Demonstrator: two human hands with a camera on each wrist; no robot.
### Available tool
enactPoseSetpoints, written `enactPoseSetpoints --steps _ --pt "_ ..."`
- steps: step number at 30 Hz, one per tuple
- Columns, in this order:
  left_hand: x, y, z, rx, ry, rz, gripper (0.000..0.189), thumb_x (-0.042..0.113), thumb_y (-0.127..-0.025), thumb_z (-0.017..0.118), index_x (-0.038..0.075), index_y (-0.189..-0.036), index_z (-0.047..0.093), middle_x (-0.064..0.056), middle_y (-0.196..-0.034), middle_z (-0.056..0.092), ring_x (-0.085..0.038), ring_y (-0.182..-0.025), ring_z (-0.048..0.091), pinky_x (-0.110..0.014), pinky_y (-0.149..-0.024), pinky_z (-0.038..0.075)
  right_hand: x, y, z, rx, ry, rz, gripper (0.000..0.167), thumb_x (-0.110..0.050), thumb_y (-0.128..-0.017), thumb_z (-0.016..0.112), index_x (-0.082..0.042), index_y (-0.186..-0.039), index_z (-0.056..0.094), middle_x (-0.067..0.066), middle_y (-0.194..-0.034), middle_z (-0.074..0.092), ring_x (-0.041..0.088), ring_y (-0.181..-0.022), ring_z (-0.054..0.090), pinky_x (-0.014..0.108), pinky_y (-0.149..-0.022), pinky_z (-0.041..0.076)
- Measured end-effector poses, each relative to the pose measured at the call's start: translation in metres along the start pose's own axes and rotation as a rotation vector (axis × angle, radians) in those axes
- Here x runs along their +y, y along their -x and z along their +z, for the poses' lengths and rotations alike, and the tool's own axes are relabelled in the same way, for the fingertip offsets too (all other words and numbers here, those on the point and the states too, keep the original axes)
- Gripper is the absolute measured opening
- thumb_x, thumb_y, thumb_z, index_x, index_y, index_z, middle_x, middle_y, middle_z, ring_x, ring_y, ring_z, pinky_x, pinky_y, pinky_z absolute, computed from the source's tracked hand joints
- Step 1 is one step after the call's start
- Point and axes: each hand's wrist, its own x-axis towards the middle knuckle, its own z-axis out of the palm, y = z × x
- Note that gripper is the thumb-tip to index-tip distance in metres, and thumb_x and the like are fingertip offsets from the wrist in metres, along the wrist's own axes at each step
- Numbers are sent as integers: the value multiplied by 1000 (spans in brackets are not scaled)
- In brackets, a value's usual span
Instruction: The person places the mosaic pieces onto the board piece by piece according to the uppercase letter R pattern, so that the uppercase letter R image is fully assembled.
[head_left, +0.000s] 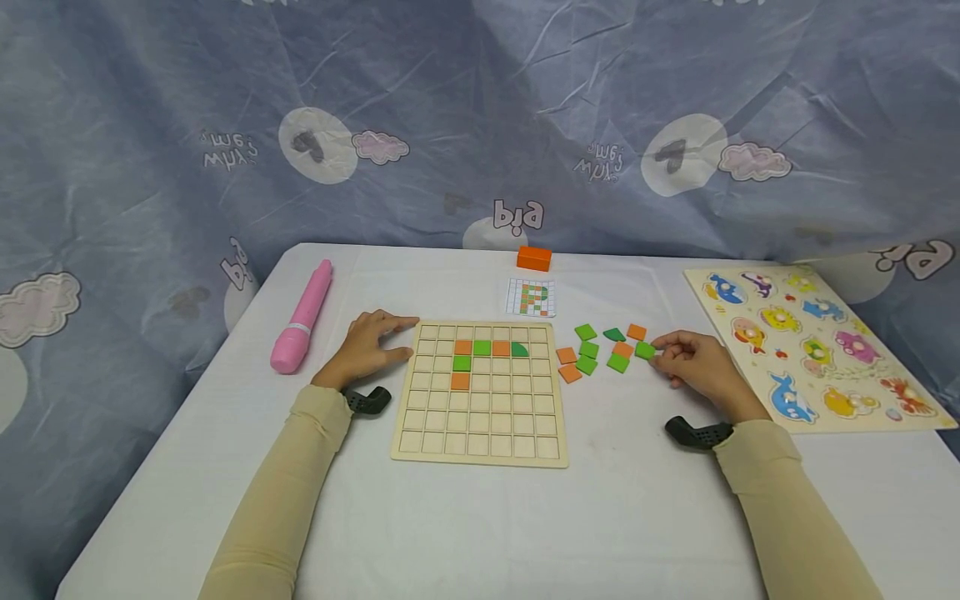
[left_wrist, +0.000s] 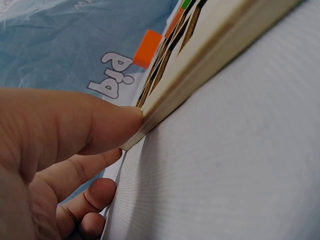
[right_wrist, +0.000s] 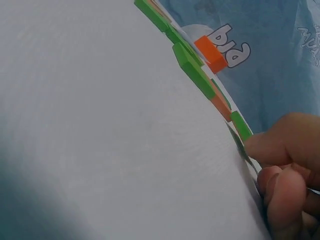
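At the upper left corner of the pale wooden grid board (head_left: 480, 450), my left hand (head_left: 367, 346) rests with thumb and forefinger spread apart. The left wrist view has the thumb (left_wrist: 110, 127) against the board's side edge. Several orange and green tiles sit in the board's upper cells, with a dark green quarter-round tile (head_left: 519, 350) ending the top row. My right hand (head_left: 693, 367) pinches a light green square tile (head_left: 644, 351) between thumb and forefinger at the right end of the loose tiles. That tile also shows at the fingertips in the right wrist view.
Loose green and orange tiles (head_left: 588, 350) lie right of the board. Behind it are a small pattern card (head_left: 531, 297) and an orange block (head_left: 534, 258). A pink wand-like object (head_left: 302, 321) lies at left; a sea-animal puzzle board (head_left: 757, 392) lies at right, beside my right hand.
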Motion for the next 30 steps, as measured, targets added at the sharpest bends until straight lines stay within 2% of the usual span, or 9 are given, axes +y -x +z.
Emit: enactPoseSetpoints --steps 8,13,18,30 --pt "1 0 0 -12 -1 -15 59 25 -92 77 12 -149 67 -16 -125 64 -39 -120 50 -58 -109 32 -8 3 2 -9 -44 -30 41 -5 -101 74 14 -135 60 -2 -90 68 7 -68 62 24 -61 59" --pt "1 0 -1 -8 -4 -10 58 24 -92 77 11 -148 67 -17 -125 65 -39 -120 51 -58 -109 33 -18 5 8 -36 -47 -74 40 -5 -100 74 14 -134 61 6 -95 75 9 -67 65 27 -60 60" --pt "2 1 -1 -3 -5 -5 57 24 -93 77 10 -148 68 -17 -126 66 -39 -120 52 -59 -109 33 -34 7 19 -58 -33 -93 38 -6 -99 75 12 -131 63 16 -101 78 11 -63 68 29 -59 60" --pt "1 1 -1 -7 -9 -5 58 24 -93 76 10 -149 67 -15 -124 65 -39 -120 51 -59 -109 32 -70 11 52 -106 -9 -162 33 -4 -95 77 8 -125 69 14 -97 80 13 -64 65 29 -59 58"
